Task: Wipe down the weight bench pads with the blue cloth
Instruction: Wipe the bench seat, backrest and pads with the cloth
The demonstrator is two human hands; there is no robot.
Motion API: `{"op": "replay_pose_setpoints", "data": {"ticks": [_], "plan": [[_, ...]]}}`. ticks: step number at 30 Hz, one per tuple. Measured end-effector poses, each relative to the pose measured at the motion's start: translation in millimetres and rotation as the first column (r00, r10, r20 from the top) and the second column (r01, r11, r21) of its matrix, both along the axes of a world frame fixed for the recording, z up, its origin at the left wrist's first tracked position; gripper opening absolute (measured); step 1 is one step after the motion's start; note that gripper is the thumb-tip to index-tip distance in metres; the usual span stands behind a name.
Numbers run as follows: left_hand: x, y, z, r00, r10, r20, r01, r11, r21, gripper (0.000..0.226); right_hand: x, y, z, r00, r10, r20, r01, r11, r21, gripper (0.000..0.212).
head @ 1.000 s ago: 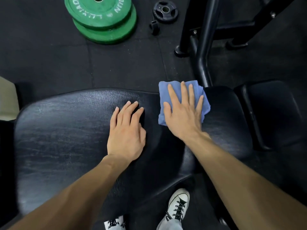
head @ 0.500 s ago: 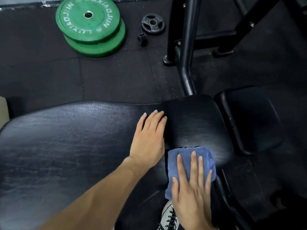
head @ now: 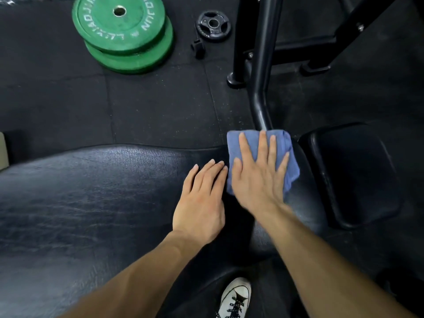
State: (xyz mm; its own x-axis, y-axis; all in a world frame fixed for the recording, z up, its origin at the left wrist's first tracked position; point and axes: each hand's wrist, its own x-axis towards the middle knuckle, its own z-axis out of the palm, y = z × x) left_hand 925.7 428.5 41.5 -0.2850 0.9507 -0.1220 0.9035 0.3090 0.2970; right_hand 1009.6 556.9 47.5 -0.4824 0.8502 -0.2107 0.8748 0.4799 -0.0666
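At the far left edge a small pale object [head: 2, 150] shows only in part, and I cannot tell what it is. Beside it begins the long black bench pad [head: 87, 203], a worn and shiny surface that fills the lower left of the view. Behind it, on the dark rubber floor [head: 160, 104], two green weight plates [head: 125, 33] lie stacked one on the other. A little to the right of them lie a small black plate [head: 213, 24] and a small black clip [head: 197, 45].

The left hand [head: 202, 203] rests flat on the bench pad, palm down, with its fingers [head: 207, 174] straight and close together; it holds nothing. Just beside it, the right hand [head: 259, 177] presses flat on the blue cloth [head: 291, 166], with its fingers [head: 263, 143] straight and spread apart. The folded cloth lies at the far right end of the long pad, near its back edge. A black metal frame [head: 261, 65] stands on the floor behind the cloth.

To the right, apart from the long pad, is a smaller black seat pad [head: 353, 171]. At the bottom a white shoe with black laces [head: 236, 299] stands on the floor
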Motion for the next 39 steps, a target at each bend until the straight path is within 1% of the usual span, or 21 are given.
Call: {"op": "replay_pose_setpoints", "data": {"ticks": [2,3,6,12,20,23,26,29,30,35,39], "plan": [[0,0,1,1.0,-0.003,0.03,0.003,1.0,0.013,0.071,-20,27,0,0.999,-0.025,0.028,0.027,0.997,-0.067,0.057],[-1,0,1,0.999,-0.004,0.038,0.003,1.0,0.021,0.071,-23,33,-1,1.0,-0.017,0.025,0.019,0.997,-0.07,0.055],[-2,0,2,0.999,-0.003,0.038,0.002,1.0,0.019,0.07,-7,26,-3,0.999,0.039,-0.007,-0.039,0.999,0.026,0.062],[-2,0,2,1.0,-0.007,0.025,0.007,1.0,-0.005,0.069,44,-20,-3,0.999,-0.01,-0.036,0.012,0.997,0.072,0.062],[2,0,3,1.0,0.008,-0.009,-0.008,1.0,-0.004,0.069,141,-119,-1,0.997,-0.079,-0.025,0.08,0.996,0.044,0.061],[13,10,12,0.999,0.037,0.024,-0.038,0.999,0.032,0.067,156,-131,-3,0.995,-0.1,-0.028,0.101,0.993,0.065,0.06],[32,35,14,0.995,-0.058,0.076,0.052,0.996,0.079,0.064,154,-124,-5,0.992,-0.118,-0.045,0.121,0.99,0.071,0.06],[40,49,4,0.995,-0.097,0.036,0.096,0.995,0.029,0.065,149,-96,-6,0.966,-0.25,-0.061,0.253,0.966,0.057,0.06],[40,50,1,0.996,-0.093,0.011,0.093,0.996,0.006,0.066,147,-84,-7,0.963,-0.262,-0.057,0.265,0.962,0.059,0.06],[43,52,-1,0.997,-0.08,-0.017,0.08,0.997,-0.004,0.069,135,-30,-7,0.988,-0.154,-0.026,0.155,0.987,0.049,0.059],[42,53,-3,0.997,-0.078,-0.002,0.078,0.997,-0.011,0.069,106,9,-4,0.997,-0.071,-0.013,0.072,0.996,0.047,0.061]]}}
